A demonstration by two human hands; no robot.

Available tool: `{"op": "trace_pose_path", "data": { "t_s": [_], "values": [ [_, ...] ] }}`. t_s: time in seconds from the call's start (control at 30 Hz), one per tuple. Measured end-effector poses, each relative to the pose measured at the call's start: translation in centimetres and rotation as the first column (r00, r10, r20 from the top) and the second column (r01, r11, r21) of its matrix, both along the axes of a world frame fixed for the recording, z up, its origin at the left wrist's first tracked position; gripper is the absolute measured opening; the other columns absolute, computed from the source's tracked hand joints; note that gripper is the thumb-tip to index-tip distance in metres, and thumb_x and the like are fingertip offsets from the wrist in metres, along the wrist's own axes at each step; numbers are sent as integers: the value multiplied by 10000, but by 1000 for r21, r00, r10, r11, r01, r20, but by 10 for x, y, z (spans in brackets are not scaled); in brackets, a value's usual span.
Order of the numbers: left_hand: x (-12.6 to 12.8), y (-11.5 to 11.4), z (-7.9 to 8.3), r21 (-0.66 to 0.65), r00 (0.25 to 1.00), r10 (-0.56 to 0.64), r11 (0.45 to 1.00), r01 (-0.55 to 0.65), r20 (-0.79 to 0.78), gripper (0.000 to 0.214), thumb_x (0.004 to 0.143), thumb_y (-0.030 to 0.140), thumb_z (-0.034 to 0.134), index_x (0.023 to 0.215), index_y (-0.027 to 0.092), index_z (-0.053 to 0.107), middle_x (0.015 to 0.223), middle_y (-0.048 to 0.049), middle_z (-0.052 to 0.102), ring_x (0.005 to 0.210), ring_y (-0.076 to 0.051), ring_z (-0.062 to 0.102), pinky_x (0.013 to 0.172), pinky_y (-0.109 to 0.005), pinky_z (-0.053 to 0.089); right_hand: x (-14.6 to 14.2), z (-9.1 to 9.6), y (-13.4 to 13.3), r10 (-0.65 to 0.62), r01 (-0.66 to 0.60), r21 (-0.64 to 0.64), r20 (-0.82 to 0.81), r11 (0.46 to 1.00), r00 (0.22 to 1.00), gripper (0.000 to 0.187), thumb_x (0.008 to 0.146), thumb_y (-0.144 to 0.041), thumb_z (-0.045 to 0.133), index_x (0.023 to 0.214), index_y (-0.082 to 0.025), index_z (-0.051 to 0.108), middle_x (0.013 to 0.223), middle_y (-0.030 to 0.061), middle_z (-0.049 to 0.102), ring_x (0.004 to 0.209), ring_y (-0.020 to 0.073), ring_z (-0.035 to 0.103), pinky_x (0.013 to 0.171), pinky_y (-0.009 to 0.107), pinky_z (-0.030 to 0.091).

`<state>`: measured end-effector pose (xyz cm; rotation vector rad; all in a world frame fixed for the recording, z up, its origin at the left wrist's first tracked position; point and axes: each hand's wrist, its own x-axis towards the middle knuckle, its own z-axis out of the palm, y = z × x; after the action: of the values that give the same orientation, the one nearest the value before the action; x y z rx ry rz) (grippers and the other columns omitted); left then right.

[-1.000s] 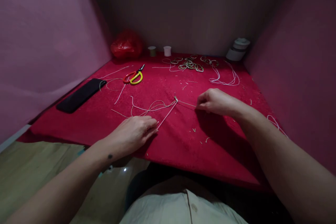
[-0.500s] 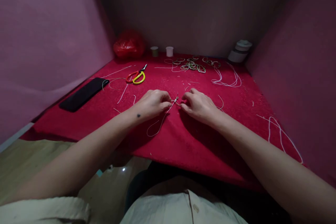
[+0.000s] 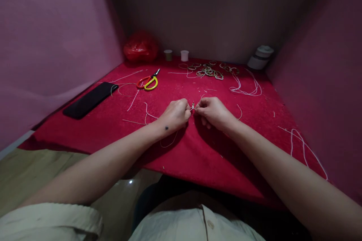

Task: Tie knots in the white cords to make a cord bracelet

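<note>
From my distant seat I see both forearms slanting in from the lower corners and converging over the red cloth [image 3: 203, 158], so that the two hands nearly meet near its middle. The left hand [image 3: 175, 116] lies back upward, its knuckles bent and fingers folded in, the tips pressed together on a thin cord [image 3: 190, 109] just left of a small knot [image 3: 193, 107]. A dark spot [image 3: 166, 128] marks that wrist, and a rolled pale sleeve [image 3: 51, 216] wraps the arm lower down. The right hand [image 3: 214, 111] faces it from the other side, wrist almost straight, thumb and forefinger pinching at the knot's right side while the other fingers curl loosely beneath. I cannot tell whether either palm's heel touches the cloth, though a shadow spreads under the right forearm. The knot sits in the narrow gap between the fingertips, with a short end standing up on its far side. Loose strands [image 3: 135, 122] trail out to the left beyond the left wrist, and one thin loop [image 3: 169, 145] shows below it. Farther off, scissors [image 3: 153, 77] lie with a phone [image 3: 90, 99] to their left, and knotted rings [image 3: 209, 71] are heaped beyond the hands.
</note>
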<state>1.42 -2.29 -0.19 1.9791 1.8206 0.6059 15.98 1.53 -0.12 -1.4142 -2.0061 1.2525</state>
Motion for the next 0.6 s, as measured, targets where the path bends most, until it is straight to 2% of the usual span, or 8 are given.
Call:
{"op": "trace_pose_path", "data": {
  "t_s": [0.03, 0.1, 0.17, 0.23, 0.3, 0.43, 0.53, 0.6],
  "values": [
    [1, -1, 1, -49, 996, 17, 999, -13, 85, 105, 791, 143, 437, 736, 172, 522, 525, -6, 587, 503, -122, 561, 535, -224, 400, 1, 1, 0, -1, -4, -77, -60, 997, 998, 117, 783, -119, 471, 693, -187, 501, 500, -22, 536, 348, 87, 439, 367, 222, 304],
    [3, -3, 2, -172, 965, 66, 985, -22, 253, 99, 792, 122, 426, 741, 181, 487, 474, 28, 554, 407, -97, 516, 459, -198, 365, 1, 0, 0, -1, -18, -149, -126, 989, 992, 121, 766, -111, 478, 673, -185, 493, 543, -21, 553, 336, 70, 420, 336, 214, 278],
    [4, -4, 1, -270, 917, 115, 963, -8, 383, 101, 801, 107, 402, 769, 191, 448, 492, 39, 567, 357, -93, 497, 408, -193, 341, 2, -2, 2, -7, -9, -140, -111, 990, 994, 121, 761, -117, 484, 663, -186, 492, 510, -40, 509, 317, 57, 368, 329, 213, 243],
    [4, -4, -1, -283, 900, 113, 959, 11, 420, 88, 814, 119, 396, 794, 199, 427, 505, 41, 574, 340, -101, 494, 392, -201, 338, 3, -5, 5, -8, 3, -60, -78, 998, 997, 112, 761, -132, 500, 661, -184, 502, 467, -60, 451, 327, 51, 330, 353, 212, 229],
    [3, -4, -2, -215, 936, 65, 976, 11, 345, 53, 820, 154, 425, 796, 194, 452, 500, 39, 566, 350, -101, 490, 417, -212, 355, 3, -8, 9, 8, -6, 41, -54, 999, 998, 101, 755, -146, 526, 657, -174, 527, 460, -62, 431, 377, 52, 340, 398, 210, 241],
    [2, -2, -4, 4, 1000, -13, 1000, 13, 10, 89, 806, 171, 481, 747, 166, 548, 634, -21, 633, 545, -124, 567, 567, -249, 405, 4, -14, 14, 35, -29, 159, -30, 987, 999, 99, 736, -148, 553, 638, -158, 562, 504, -41, 465, 469, 69, 371, 468, 224, 266],
    [3, -3, -5, 113, 976, -33, 992, 59, -216, 157, 834, 194, 455, 834, 162, 610, 761, -61, 682, 696, -175, 610, 645, -285, 411, 4, -15, 16, 37, -32, 197, -19, 980, 999, 112, 732, -129, 550, 625, -159, 560, 531, -29, 485, 505, 82, 389, 499, 238, 276],
    [4, -4, -6, 126, 944, -38, 988, 83, -328, 215, 858, 222, 431, 927, 164, 626, 787, -74, 697, 703, -196, 621, 640, -299, 406, 4, -14, 17, 35, -33, 214, -3, 976, 999, 128, 735, -117, 547, 615, -160, 557, 537, -25, 487, 520, 89, 393, 515, 246, 281]
  ]
}}
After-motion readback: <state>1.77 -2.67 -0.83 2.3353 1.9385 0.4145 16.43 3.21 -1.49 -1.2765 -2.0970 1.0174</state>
